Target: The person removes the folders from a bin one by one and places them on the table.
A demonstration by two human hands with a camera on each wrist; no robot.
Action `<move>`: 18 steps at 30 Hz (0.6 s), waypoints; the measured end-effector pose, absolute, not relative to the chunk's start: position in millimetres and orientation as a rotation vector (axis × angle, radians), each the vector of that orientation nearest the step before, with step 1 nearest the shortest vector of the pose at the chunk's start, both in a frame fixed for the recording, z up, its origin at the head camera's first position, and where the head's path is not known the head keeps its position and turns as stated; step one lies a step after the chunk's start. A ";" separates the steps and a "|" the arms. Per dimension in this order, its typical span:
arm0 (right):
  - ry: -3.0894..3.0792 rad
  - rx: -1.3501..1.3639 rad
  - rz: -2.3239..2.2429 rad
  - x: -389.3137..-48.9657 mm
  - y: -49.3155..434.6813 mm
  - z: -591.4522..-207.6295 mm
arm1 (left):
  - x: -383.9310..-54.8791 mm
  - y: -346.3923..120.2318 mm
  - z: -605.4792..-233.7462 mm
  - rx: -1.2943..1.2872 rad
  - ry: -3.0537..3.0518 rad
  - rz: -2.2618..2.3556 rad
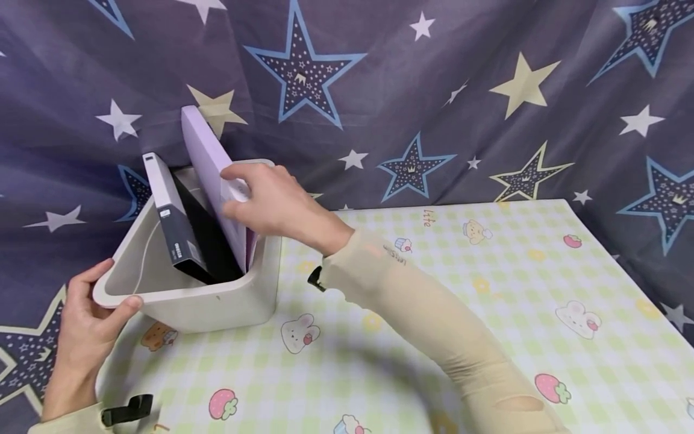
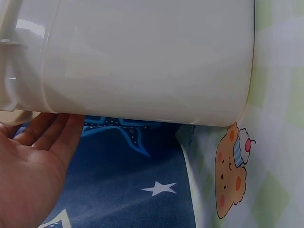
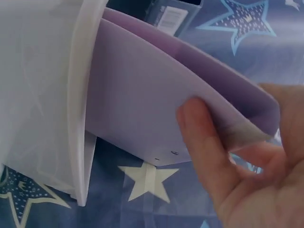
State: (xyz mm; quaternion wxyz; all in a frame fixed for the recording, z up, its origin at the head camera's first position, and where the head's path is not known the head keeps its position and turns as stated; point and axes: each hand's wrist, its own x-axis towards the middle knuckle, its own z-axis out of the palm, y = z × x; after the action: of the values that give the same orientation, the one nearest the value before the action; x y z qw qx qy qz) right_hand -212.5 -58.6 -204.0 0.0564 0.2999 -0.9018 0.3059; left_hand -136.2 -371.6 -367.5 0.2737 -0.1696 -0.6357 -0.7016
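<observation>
A light grey plastic bin (image 1: 230, 307) stands at the table's left. My left hand (image 1: 87, 328) grips its left corner, thumb over the rim. From below, the left wrist view shows that hand (image 2: 38, 168) against the bin wall (image 2: 152, 61). Inside the bin, a purple file folder (image 1: 203, 144) leans upright, its top above the rim. My right hand (image 1: 276, 202) pinches the folder's edge between thumb and fingers. In the right wrist view, the folder (image 3: 137, 90) has slightly parted covers. Left of it, a black binder with a white-and-dark spine (image 1: 187, 238) tilts in the bin.
A green-checked tablecloth (image 1: 434, 313) with cartoon prints covers the table, stretching right of the bin. Behind the table and at its sides hangs a dark blue cloth (image 1: 368, 108) with stars, close to the bin's back and left side.
</observation>
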 end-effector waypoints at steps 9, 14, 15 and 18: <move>-2.855 1.046 1.192 -227.3 -40.9 -202.6 | -135.6 -369.8 -367.5 -0.463 -1.704 -1.893; -2.846 1.023 1.075 -231.6 -40.7 -199.5 | -135.3 -369.9 -367.3 -0.458 -1.711 -1.877; -2.841 1.014 1.061 -232.1 -41.5 -199.3 | -135.1 -369.9 -367.5 -0.458 -1.707 -1.881; -2.828 0.983 1.013 -233.1 -44.2 -199.5 | -134.2 -369.5 -368.3 -0.463 -1.700 -1.890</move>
State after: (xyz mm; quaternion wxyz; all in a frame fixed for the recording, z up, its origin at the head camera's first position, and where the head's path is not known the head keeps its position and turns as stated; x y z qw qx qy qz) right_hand -233.1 -44.2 -199.5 -0.0097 0.3109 -0.8947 0.3205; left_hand -134.2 -369.5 -368.3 0.2752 -0.1724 -0.6324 -0.7032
